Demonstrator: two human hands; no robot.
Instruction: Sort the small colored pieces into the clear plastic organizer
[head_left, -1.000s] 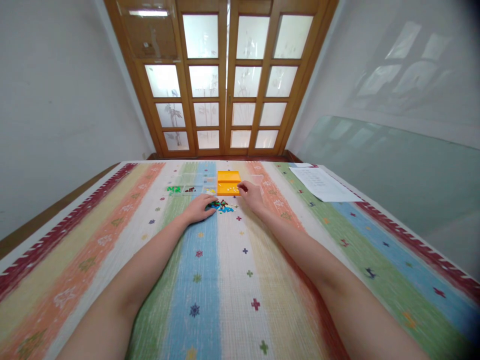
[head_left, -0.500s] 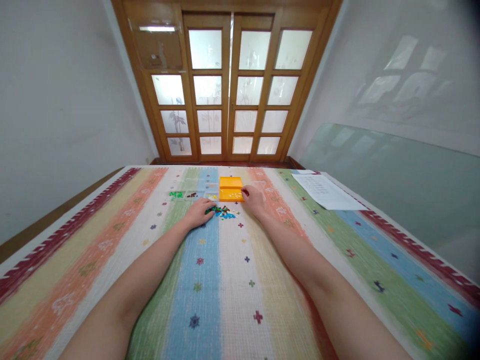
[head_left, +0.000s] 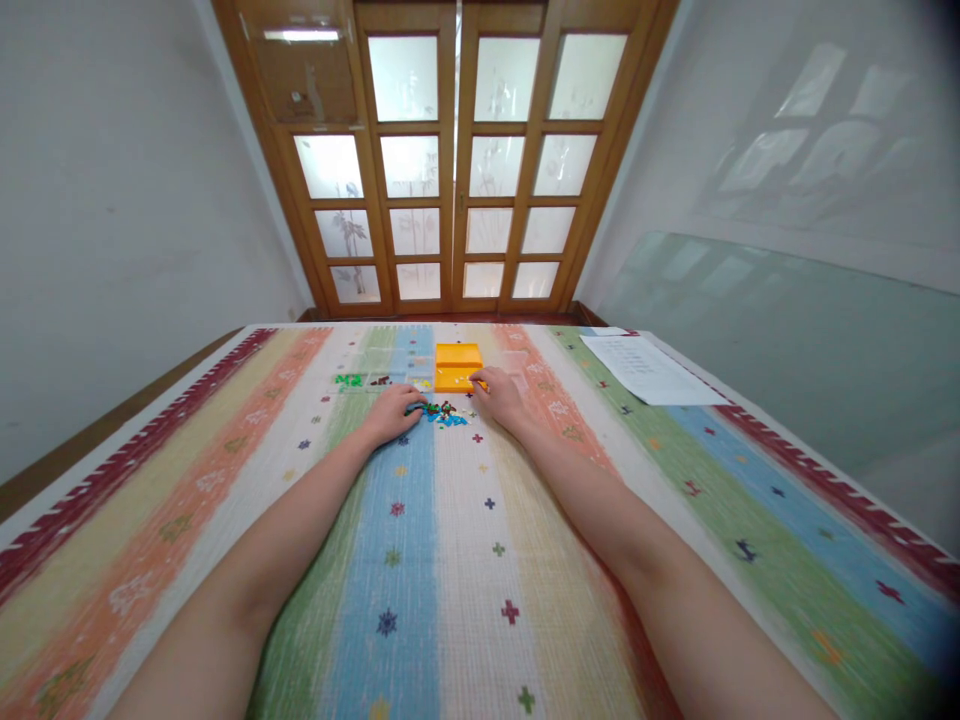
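A small pile of mixed green, brown, blue and white pieces (head_left: pixel 446 415), like beads or tiny bricks, lies on the striped cloth. At its left edge rests my left hand (head_left: pixel 391 412), fingers loosely bent and apart from the thumb, touching the pieces. My right hand (head_left: pixel 499 395) is over the front right corner of an orange two-part box (head_left: pixel 458 356), its fingertips pinched together; whatever they hold is too small to make out. A few white pieces sit in the box's front compartment. Left of it, a clear divided tray (head_left: pixel 367 364) contains green, brown and yellow pieces.
The striped tablecloth (head_left: pixel 465 560) covers the table. Printed paper sheets (head_left: pixel 645 372) lie at the far right. A clear lid or tray section (head_left: pixel 516 366) seems to be right of the orange box. Wooden glazed doors (head_left: pixel 457 170) stand beyond the table.
My right hand has shifted slightly left and toward me, from the box's right side to its front right corner. My left hand stays by the pile. The view has tilted down slightly.
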